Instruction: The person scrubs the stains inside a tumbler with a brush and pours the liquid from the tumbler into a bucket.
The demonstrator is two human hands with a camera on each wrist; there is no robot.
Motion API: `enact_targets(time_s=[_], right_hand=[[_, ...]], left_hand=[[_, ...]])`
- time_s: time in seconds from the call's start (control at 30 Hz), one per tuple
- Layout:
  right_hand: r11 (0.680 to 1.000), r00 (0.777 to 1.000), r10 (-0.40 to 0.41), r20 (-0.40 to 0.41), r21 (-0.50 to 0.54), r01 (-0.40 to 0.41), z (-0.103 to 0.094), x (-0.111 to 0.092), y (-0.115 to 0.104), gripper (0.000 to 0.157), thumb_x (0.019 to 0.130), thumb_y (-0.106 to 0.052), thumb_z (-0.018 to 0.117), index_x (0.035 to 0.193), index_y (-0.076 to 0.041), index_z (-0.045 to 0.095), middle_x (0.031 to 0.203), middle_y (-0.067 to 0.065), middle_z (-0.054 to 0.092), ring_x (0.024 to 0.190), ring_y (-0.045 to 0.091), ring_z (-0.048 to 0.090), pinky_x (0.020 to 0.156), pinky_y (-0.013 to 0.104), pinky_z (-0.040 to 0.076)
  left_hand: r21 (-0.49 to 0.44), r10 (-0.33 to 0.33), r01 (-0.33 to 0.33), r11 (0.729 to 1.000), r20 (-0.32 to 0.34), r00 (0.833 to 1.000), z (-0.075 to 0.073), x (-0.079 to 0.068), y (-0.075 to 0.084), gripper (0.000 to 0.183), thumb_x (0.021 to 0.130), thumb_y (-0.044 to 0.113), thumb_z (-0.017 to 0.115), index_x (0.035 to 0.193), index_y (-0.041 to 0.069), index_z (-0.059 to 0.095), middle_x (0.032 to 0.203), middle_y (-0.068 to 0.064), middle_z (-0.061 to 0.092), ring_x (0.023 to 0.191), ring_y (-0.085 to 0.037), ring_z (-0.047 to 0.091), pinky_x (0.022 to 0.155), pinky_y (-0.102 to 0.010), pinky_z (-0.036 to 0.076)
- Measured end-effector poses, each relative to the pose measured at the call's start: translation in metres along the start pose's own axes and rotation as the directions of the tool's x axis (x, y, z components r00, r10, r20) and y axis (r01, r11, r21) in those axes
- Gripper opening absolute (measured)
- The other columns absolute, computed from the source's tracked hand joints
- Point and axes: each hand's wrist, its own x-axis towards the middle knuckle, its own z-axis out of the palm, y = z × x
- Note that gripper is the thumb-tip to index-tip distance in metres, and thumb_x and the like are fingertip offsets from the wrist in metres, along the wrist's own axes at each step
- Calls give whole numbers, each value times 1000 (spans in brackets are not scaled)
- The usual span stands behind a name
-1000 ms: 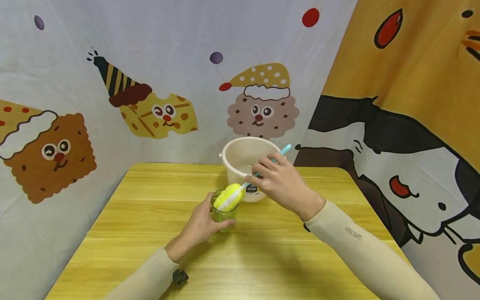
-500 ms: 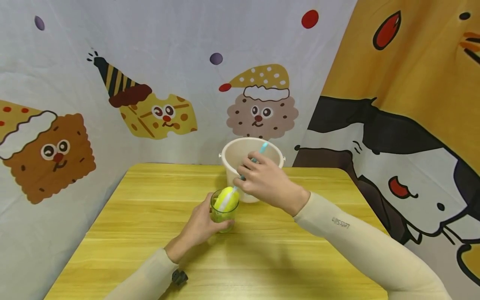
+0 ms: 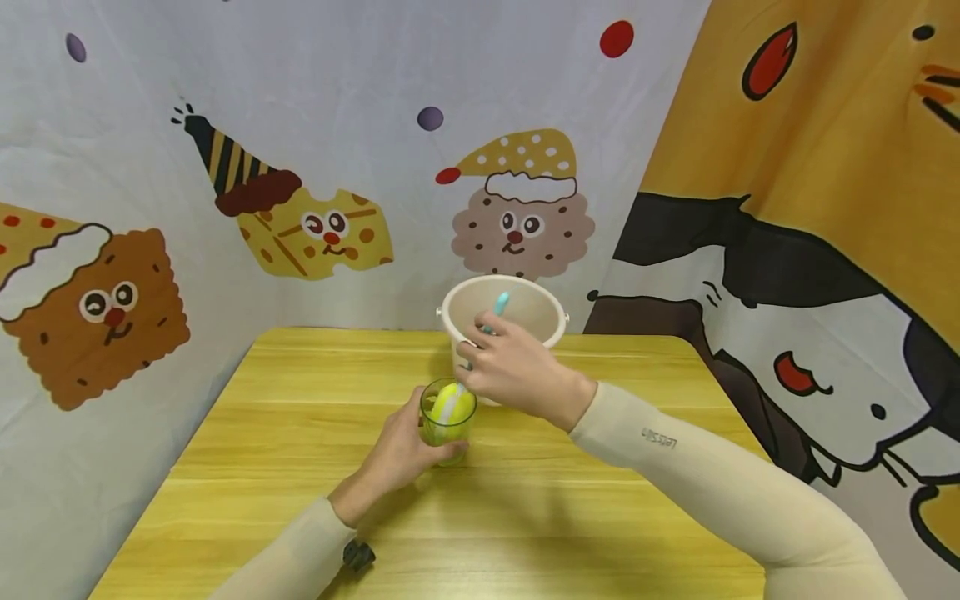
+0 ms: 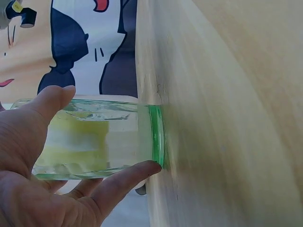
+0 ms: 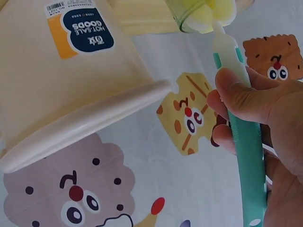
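Note:
My left hand grips a clear greenish drinking glass near the middle of the table. Its thumb and fingers wrap the sides, and the glass stands upright with its base at the tabletop. In my right hand is the turquoise handle of a sponge cup brush, pinched between thumb and fingers. The brush's yellow and white sponge head sits inside the glass. Through the glass wall, the left wrist view shows the sponge as a yellow and white blur, short of the base.
A cream bucket stands just behind the glass, partly hidden by the right hand; a label is on its side. The wooden table ends at a patterned cloth backdrop.
My right hand has moved left and turned the brush handle more upright. The sponge head has sunk deeper into the glass. My left hand keeps its hold in the same place.

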Motion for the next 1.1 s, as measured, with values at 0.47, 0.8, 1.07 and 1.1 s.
enact_targets(time_s=[0.47, 0.8, 1.07, 1.1], right_hand=[[999, 994, -47, 95, 19, 45, 6, 9, -10, 18, 98, -32, 95, 114, -37, 89, 122, -9, 88, 126, 17, 77, 118, 36, 54], [997, 992, -80, 102, -6, 81, 12, 11, -21, 20, 97, -29, 95, 114, -39, 89, 122, -10, 89, 128, 16, 77, 121, 36, 52], [996, 991, -91, 98, 0, 91, 15, 12, -27, 25, 97, -27, 96, 119, -38, 89, 121, -12, 89, 125, 13, 78, 122, 34, 52], [996, 991, -92, 95, 4, 92, 15, 13, -28, 24, 97, -27, 96, 118, -38, 89, 121, -13, 89, 124, 12, 78, 121, 34, 51]], left_hand=[[15, -9, 9, 1000, 2, 1000, -1, 1, -2, 97, 90, 33, 105, 166, 10, 50, 148, -12, 76, 133, -35, 77, 107, -55, 69], [20, 4, -4, 1000, -3, 1000, 1, 2, -4, 94, 90, 33, 106, 164, 14, 51, 147, -10, 77, 131, -34, 78, 106, -54, 70], [11, 6, -6, 1000, -4, 1000, 1, 0, -4, 93, 89, 32, 106, 163, 12, 53, 147, -11, 77, 131, -33, 77, 108, -55, 69], [12, 7, -7, 1000, -7, 1000, 1, 0, -4, 93, 89, 32, 106, 163, 12, 53, 147, -11, 77, 131, -33, 77, 108, -55, 69]])
